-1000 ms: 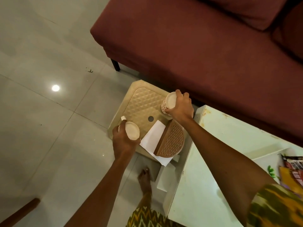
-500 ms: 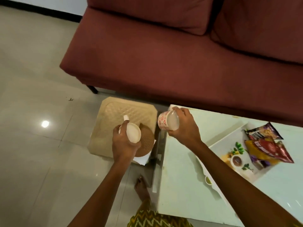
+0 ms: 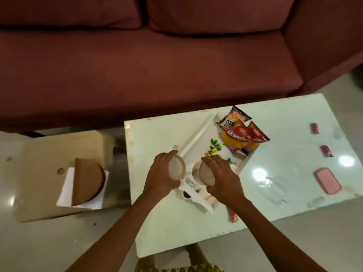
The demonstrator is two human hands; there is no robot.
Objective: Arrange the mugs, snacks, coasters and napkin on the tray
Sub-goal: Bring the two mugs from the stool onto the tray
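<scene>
My left hand [image 3: 161, 174] grips a white mug [image 3: 177, 167] and my right hand [image 3: 222, 178] grips a patterned mug [image 3: 204, 173]; both mugs hang side by side over the near left end of the white floral tray [image 3: 198, 138] on the pale table [image 3: 161, 222]. Several snack packets [image 3: 240, 132] lie at the tray's far right end. On the beige stool [image 3: 45, 152] to the left, brown woven coasters [image 3: 88, 180] rest on a white napkin [image 3: 65, 195].
A maroon sofa [image 3: 137, 65] runs along the far side. On the table's right lie a pink case [image 3: 327, 180], two small red wrappers [image 3: 314, 128] and a clear plastic wrapper [image 3: 272, 188]. A red sachet [image 3: 232, 214] lies beside my right forearm.
Both hands have carried the mugs rightward from the stool to above the tray on the table. The view has swung right, bringing the whole tray and table into sight.
</scene>
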